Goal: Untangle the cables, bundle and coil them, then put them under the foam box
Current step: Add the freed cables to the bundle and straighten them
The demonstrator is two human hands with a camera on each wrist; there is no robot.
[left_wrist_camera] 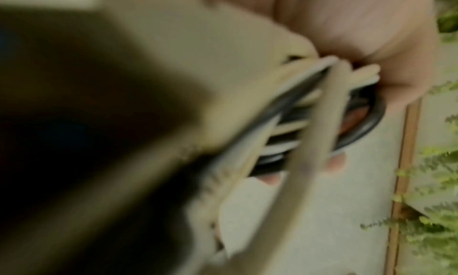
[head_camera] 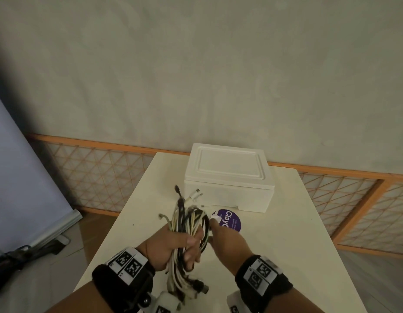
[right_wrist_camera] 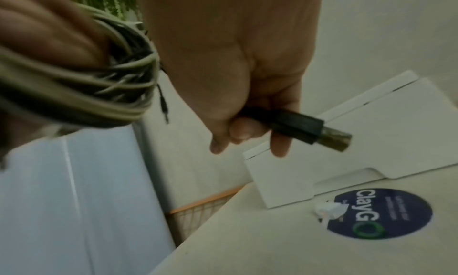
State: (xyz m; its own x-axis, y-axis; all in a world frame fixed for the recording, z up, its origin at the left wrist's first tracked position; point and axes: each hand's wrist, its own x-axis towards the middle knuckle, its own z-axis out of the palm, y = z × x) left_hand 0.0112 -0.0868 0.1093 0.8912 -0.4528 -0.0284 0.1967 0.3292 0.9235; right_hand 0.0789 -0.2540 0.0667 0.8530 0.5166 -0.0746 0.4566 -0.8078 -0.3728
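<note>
— Your left fingers (head_camera: pixel 191 241) grip the cable bundle (head_camera: pixel 189 224) above the desk (head_camera: pixel 286 245); your right fingers (right_wrist_camera: pixel 280 144) pinch a black plug (right_wrist_camera: pixel 307 128).

— So what is left?

— I think coiling, then the foam box (head_camera: pixel 227 188), still closed behind.

Left hand (head_camera: pixel 173 245) clenched, fingers (head_camera: pixel 191 256) curled; right hand (head_camera: pixel 227 242) pinching.

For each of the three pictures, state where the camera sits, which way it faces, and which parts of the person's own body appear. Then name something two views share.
Head: worn on the head, looking forward and down at the table, foam box and cable bundle; both hands and wristbands show.
Left wrist: looks along the left hand at the blurred cables in its grip.
Right wrist: looks along the right hand holding a black plug; the left hand appears too.
Shared: head and right wrist views both show the purple sticker and the box.
</note>
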